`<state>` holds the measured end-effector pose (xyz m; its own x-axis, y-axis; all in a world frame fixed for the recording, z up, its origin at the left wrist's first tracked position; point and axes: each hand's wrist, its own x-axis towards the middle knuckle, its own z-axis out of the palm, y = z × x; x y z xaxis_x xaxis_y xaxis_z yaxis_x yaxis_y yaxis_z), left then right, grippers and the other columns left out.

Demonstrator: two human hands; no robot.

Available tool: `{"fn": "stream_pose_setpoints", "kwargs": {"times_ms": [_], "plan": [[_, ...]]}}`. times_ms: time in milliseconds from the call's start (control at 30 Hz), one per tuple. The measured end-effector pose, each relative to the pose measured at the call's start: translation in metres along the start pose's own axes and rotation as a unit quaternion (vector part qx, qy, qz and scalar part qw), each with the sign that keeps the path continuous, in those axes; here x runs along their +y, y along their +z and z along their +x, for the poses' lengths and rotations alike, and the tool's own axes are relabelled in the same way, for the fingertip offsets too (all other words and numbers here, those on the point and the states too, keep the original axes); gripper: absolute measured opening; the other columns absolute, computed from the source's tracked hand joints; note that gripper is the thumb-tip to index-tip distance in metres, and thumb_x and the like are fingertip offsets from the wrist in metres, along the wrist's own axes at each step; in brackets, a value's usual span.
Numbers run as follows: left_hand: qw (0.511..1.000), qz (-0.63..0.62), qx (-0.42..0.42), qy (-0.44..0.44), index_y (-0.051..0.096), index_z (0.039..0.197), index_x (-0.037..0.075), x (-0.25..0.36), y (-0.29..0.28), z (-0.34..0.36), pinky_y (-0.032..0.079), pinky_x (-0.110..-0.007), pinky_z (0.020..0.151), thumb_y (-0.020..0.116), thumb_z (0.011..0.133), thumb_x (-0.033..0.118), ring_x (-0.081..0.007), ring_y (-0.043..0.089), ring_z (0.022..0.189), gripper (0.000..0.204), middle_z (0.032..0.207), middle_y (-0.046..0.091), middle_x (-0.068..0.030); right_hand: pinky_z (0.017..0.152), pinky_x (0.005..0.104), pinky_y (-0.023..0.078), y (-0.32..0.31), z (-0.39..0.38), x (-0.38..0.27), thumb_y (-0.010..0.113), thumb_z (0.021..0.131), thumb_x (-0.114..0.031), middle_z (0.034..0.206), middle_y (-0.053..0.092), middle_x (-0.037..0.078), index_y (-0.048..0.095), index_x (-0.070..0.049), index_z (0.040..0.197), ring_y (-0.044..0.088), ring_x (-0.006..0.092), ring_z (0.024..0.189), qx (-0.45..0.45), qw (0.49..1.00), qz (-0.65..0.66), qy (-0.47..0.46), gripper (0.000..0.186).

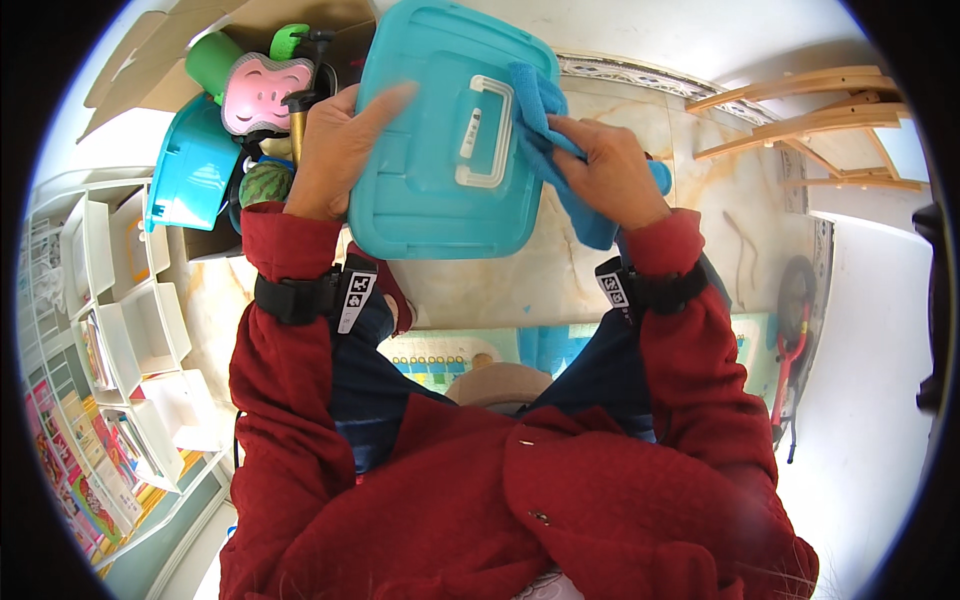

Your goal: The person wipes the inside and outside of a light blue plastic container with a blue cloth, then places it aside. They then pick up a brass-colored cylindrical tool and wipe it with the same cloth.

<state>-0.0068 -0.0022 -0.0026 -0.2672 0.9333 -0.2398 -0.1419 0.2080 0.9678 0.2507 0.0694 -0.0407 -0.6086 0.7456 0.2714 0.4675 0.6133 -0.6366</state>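
Observation:
A teal plastic lid [418, 180] with a white handle is held up at top centre. My left hand [330, 155] is closed on its left edge, thumb over the top; whether a box is underneath, I cannot tell. My right hand [610, 170] grips a bunched blue cloth [535, 100] against the lid's right side, by the handle, and part of the cloth hangs below my fingers.
Upper left, a cardboard box [130, 80] holds a teal bin [190, 165] and toys. White shelving [150, 325] with books lines the left. Wooden furniture [810, 125] and a red-and-black wheeled item [790, 350] stand right. Below, my legs straddle a seat [500, 383].

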Motion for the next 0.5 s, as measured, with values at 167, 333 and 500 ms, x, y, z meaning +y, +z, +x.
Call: {"fn": "stream_pose_setpoints", "kwargs": {"times_ms": [167, 333, 500], "plan": [[0.999, 0.036, -0.012, 0.024, 0.065, 0.102, -0.002, -0.002, 0.001, -0.004, 0.052, -0.021, 0.061, 0.068, 0.084, 0.020, -0.0084, 0.062, 0.069, 0.029, 0.087, 0.067, -0.0054, 0.065, 0.0467, 0.048, 0.006, 0.000, 0.001, 0.056, 0.078, -0.015, 0.076, 0.062, 0.020, 0.064, -0.009, 0.103, 0.060, 0.0389, 0.070, -0.021, 0.999, -0.029, 0.037, 0.027], [0.997, 0.038, -0.013, 0.059, 0.066, 0.101, -0.002, -0.005, 0.006, -0.007, 0.051, -0.021, 0.060, 0.068, 0.084, 0.021, -0.0072, 0.061, 0.069, 0.029, 0.085, 0.067, -0.0043, 0.065, 0.0372, 0.051, 0.022, 0.000, -0.011, 0.055, 0.078, -0.011, 0.081, 0.063, 0.023, 0.063, -0.001, 0.103, 0.062, 0.0370, 0.068, -0.088, 0.993, 0.014, 0.077, 0.028], [0.996, 0.047, 0.039, 0.057, 0.066, 0.101, -0.002, -0.002, 0.000, -0.004, 0.050, -0.021, 0.060, 0.068, 0.084, 0.023, -0.0063, 0.060, 0.068, 0.029, 0.084, 0.067, -0.0035, 0.067, 0.0425, 0.050, 0.026, -0.006, -0.030, 0.058, 0.077, -0.016, 0.080, 0.063, 0.024, 0.063, -0.003, 0.096, 0.061, 0.0405, 0.071, -0.167, 0.970, 0.160, 0.075, 0.023]]}}
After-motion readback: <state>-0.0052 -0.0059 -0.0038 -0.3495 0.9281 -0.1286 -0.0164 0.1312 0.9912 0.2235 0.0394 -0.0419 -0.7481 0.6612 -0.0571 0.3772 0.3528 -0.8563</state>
